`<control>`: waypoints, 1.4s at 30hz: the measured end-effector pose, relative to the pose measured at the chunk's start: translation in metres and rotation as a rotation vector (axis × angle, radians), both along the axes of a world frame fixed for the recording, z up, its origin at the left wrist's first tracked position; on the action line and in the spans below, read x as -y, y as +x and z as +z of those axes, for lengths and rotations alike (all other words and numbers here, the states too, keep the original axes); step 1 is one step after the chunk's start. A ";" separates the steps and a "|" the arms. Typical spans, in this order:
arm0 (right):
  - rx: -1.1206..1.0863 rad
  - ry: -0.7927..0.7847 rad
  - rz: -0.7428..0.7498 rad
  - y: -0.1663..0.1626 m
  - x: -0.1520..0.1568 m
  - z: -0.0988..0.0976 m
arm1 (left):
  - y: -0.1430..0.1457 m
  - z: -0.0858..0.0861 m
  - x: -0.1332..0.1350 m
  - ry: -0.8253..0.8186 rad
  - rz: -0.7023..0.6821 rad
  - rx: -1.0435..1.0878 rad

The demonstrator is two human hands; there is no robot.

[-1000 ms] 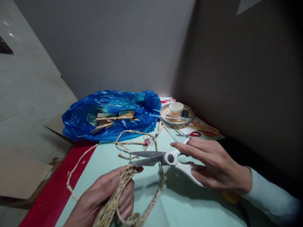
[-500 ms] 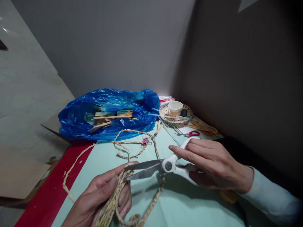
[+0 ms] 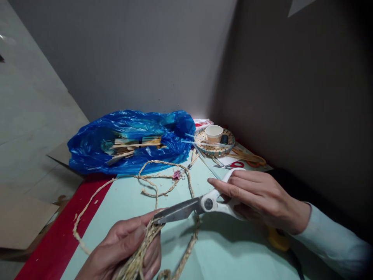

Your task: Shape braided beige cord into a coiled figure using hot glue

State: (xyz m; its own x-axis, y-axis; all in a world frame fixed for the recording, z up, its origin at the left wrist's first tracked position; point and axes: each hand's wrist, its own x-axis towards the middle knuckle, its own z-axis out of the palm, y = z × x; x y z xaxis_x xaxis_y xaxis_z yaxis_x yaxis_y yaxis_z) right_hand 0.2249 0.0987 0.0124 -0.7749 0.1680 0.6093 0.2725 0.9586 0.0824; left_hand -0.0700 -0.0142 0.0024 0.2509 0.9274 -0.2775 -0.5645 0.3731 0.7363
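Note:
A woven straw braid (image 3: 140,249) is pinched in my left hand (image 3: 124,243), thumb on top and fingers underneath. My right hand (image 3: 259,194) grips white-handled scissors (image 3: 208,204), fingers through the loops and the index finger stretched along the handle. The blades are nearly closed, with their tips at the upper end of the braid, just beside my left fingertips. A thin twisted straw cord (image 3: 190,243) passes behind the blades and loops over the pale green sheet. Part of the braid is hidden by my left hand and the lower frame edge.
A blue plastic bag (image 3: 96,136) holding straw bundles lies at the back left. Right of it a shallow basket (image 3: 201,149) carries a white cup (image 3: 214,134) and a dark spool. Red-handled scissors (image 3: 237,165), a pink binder clip (image 3: 176,175) and a yellow-handled tool (image 3: 278,239) lie about.
The scissor blades have closed from a narrow gap to almost together on the braid's end. The view has shifted slightly; my left hand keeps its hold.

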 end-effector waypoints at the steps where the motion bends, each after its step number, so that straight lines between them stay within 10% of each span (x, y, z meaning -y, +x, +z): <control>1: -0.002 0.002 -0.005 0.000 0.000 -0.001 | -0.001 -0.001 0.000 0.002 0.001 -0.008; 17: -0.031 -0.035 -0.137 -0.017 0.017 -0.008 | 0.011 0.018 -0.003 -0.016 0.312 -0.029; 42: -0.061 0.060 -0.199 -0.021 0.027 -0.010 | 0.019 0.015 0.003 -0.061 0.369 -0.033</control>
